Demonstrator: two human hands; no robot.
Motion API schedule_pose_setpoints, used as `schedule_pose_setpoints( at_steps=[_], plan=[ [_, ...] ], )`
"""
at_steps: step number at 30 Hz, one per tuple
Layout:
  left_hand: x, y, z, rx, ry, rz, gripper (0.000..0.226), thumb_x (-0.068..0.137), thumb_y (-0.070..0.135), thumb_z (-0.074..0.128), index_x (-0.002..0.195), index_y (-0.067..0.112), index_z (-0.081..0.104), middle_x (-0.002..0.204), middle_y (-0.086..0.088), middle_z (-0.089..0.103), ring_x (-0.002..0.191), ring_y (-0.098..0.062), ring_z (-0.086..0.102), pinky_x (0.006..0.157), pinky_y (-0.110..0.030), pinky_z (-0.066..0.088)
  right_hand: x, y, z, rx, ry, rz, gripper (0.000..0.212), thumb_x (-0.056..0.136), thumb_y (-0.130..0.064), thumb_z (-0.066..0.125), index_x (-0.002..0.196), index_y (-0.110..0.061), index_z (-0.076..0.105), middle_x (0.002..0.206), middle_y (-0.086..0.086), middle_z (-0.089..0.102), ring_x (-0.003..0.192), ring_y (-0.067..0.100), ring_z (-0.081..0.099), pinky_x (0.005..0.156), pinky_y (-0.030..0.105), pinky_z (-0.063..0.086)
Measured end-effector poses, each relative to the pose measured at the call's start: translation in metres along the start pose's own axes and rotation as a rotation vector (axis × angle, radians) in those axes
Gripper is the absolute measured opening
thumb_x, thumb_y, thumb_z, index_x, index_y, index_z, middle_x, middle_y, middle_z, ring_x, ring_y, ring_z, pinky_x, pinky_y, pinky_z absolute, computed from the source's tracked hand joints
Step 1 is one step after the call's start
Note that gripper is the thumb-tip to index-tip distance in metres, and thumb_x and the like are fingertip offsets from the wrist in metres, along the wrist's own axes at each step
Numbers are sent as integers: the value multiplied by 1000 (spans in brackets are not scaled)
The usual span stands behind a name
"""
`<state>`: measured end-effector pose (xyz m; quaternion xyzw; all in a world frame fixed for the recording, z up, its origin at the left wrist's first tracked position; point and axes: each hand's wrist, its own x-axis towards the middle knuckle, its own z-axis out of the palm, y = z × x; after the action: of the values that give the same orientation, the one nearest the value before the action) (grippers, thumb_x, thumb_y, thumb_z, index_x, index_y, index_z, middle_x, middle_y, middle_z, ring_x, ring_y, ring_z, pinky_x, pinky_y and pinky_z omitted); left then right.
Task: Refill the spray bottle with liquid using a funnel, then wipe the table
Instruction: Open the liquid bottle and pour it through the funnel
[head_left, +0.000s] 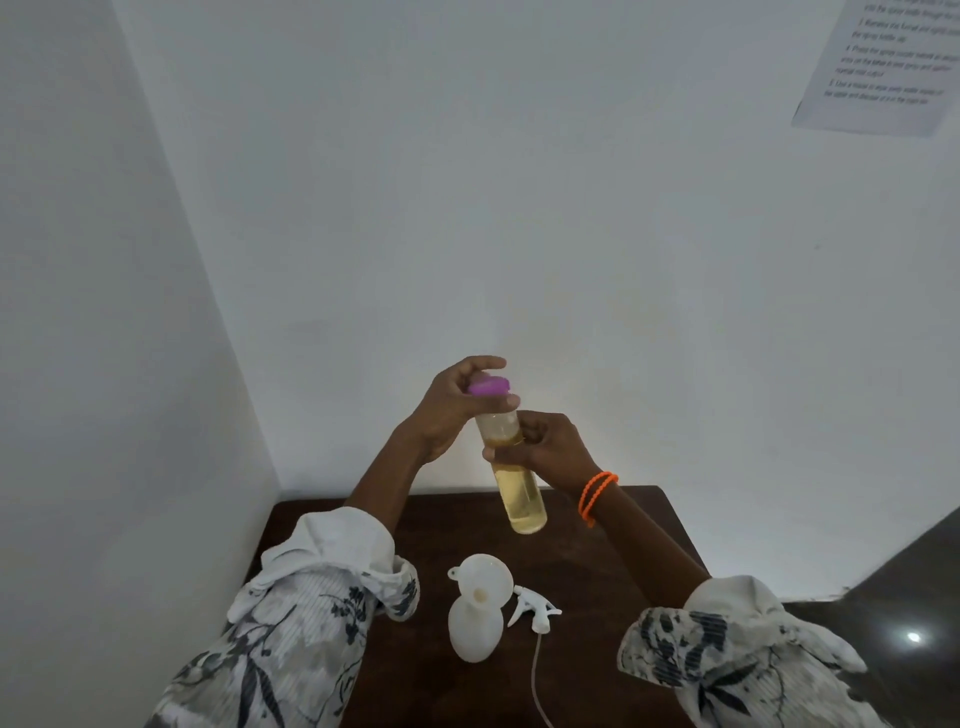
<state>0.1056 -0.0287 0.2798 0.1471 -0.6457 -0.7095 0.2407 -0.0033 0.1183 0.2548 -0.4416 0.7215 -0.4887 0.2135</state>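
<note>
While the right hand (545, 447) grips the clear bottle (514, 467) mid-body above the table (597, 561), cap end up, slightly tilted, the left hand (457, 405) clasps its purple cap (489, 386). Wall sheet (883, 67) print seems unreadable.

The middle of the dark table (597, 561) is taken up by the white spray bottle (475, 631) with the funnel (483, 577) seated in its neck, and the loose trigger head (535, 608) is laid just beside it on the right, its tube trailed toward the near edge. Bare tabletop is left at the back, under the raised clear bottle (514, 467). The back and left sides are closed off by walls (467, 208).
</note>
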Motion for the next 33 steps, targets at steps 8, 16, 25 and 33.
schedule_pose_setpoints(
  at_steps=[8,16,25,33],
  plan=[
    [8,-2,-4,-112,-205,-5,54,89,-5,67,138,15,62,143,-9,61,133,-30,55,106,-42,51,0,3,0,97,29,23,32,73,-27,90,102,-16,79,93,2,80,89,21,77,90,49,61],
    [10,-8,8,139,7,-4,48,76,38,83,118,19,69,122,0,66,112,-21,62,84,-29,57,2,5,1,5,-5,15,37,67,-39,91,97,-22,79,90,-1,80,87,17,77,88,49,61],
    [10,-6,5,51,23,1,38,82,16,85,117,21,72,119,0,71,113,-24,65,90,-33,59,3,8,-7,91,-7,48,31,71,-27,91,99,-18,79,92,2,80,90,21,77,90,49,61],
    [13,-2,5,25,-247,-48,46,91,11,70,136,23,66,140,-6,63,132,-20,57,107,-39,50,2,12,-9,127,-38,78,29,75,-17,88,100,-10,78,93,10,80,90,26,77,90,52,60]
  ],
)
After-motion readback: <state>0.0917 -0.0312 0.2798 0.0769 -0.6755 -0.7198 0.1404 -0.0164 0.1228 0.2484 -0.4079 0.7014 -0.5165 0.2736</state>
